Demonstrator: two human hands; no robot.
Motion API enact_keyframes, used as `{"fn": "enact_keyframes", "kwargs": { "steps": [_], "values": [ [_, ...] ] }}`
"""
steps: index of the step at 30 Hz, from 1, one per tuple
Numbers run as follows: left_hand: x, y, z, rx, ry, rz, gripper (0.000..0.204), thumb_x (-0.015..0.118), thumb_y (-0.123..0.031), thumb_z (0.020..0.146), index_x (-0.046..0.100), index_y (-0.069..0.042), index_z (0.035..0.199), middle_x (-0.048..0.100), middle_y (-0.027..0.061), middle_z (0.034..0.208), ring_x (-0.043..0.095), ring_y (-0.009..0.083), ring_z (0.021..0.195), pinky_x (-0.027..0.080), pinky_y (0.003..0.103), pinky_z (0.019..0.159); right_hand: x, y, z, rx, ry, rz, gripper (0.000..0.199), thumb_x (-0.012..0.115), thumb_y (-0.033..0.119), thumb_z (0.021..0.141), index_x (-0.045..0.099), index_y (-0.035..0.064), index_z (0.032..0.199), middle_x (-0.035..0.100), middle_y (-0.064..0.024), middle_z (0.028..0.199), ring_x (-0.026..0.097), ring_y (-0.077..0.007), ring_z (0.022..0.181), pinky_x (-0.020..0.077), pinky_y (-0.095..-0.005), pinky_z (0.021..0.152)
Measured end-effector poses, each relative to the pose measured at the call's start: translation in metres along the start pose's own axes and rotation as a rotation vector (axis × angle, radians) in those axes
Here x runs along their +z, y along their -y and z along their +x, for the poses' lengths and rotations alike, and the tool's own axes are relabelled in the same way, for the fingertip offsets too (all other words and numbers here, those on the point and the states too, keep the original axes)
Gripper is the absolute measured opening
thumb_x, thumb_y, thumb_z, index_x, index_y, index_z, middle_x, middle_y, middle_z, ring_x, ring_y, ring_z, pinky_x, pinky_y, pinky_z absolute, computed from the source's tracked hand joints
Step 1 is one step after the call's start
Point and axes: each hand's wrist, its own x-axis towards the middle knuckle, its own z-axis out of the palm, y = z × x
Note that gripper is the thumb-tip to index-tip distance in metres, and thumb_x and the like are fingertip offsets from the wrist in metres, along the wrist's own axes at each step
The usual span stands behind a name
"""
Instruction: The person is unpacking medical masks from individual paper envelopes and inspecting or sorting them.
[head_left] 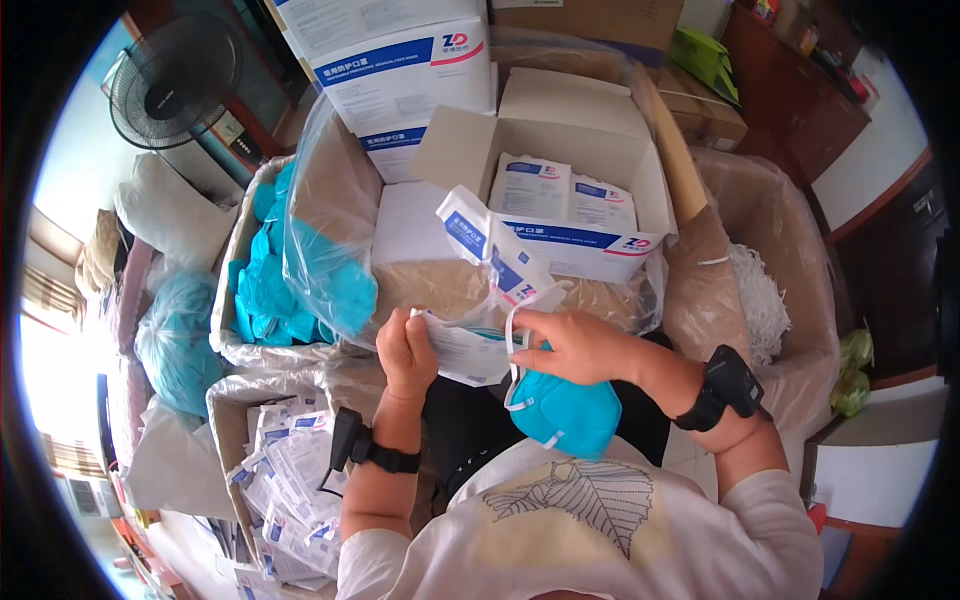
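Observation:
My left hand (405, 352) is closed on a white paper-like pouch (465, 352), held low in front of me. A teal edge shows at the pouch's upper side, next to my right fingers. My right hand (575, 345) is bent round the white strap of a teal cup-shaped face mask (567, 412), which hangs below it over my lap. Just beyond my hands, white and blue printed pouches (518, 277) stand at the near edge of the work surface. Whether my right fingertips also touch the pouch in my left hand, I cannot tell.
An open white carton (590, 248) with packed pouches stands ahead, beside stacked closed cartons (400, 75). At left are a plastic-lined box of teal masks (268, 290) and a box of pouches (290, 470). White straps (757, 305) fill a lined box at right. A fan (175, 80) stands far left.

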Motion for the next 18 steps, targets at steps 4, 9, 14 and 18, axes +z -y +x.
{"fn": "enact_keyframes", "kwargs": {
  "steps": [4, 9, 14, 18],
  "values": [
    [-0.005, 0.002, -0.005, 0.026, -0.003, -0.033, 0.016, 0.043, -0.009, 0.084, 0.055, 0.000, 0.078, 0.051, 0.0125, 0.058, 0.050, 0.0289, 0.050, 0.038, 0.031, 0.048, 0.004, -0.025, 0.016, -0.048, 0.149, 0.290, 0.026, 0.054, 0.021, 0.084, 0.055, 0.0011, 0.101, 0.062, -0.0069, 0.075, 0.058, -0.0161, 0.071, 0.0443, -0.0282, 0.066],
    [-0.007, 0.005, -0.014, -0.089, -0.051, -0.034, 0.016, 0.044, -0.011, 0.087, 0.054, -0.001, 0.080, 0.050, 0.0123, 0.057, 0.051, 0.0286, 0.049, 0.039, 0.032, 0.047, 0.013, -0.003, 0.023, -0.055, 0.021, 0.121, 0.019, 0.055, 0.020, 0.083, 0.061, 0.0040, 0.091, 0.062, -0.0089, 0.078, 0.059, -0.0217, 0.072, 0.0449, -0.0321, 0.065],
    [-0.007, 0.015, -0.030, -0.151, 0.027, -0.001, 0.015, 0.045, -0.013, 0.088, 0.053, -0.002, 0.083, 0.052, 0.0160, 0.061, 0.054, 0.0322, 0.053, 0.041, 0.033, 0.048, 0.028, 0.011, 0.028, -0.182, -0.142, -0.350, 0.016, 0.057, 0.024, 0.078, 0.060, 0.0085, 0.081, 0.059, -0.0118, 0.074, 0.057, -0.0299, 0.074, 0.0448, -0.0390, 0.063],
    [-0.008, 0.014, -0.040, -0.208, 0.093, 0.028, 0.016, 0.045, -0.013, 0.088, 0.052, -0.001, 0.080, 0.053, 0.0183, 0.062, 0.055, 0.0357, 0.056, 0.041, 0.037, 0.048, 0.036, 0.014, 0.038, -0.248, -0.109, -0.372, 0.019, 0.058, 0.026, 0.078, 0.056, 0.0075, 0.073, 0.057, -0.0112, 0.069, 0.057, -0.0297, 0.070, 0.0441, -0.0407, 0.060]
  ]
}}
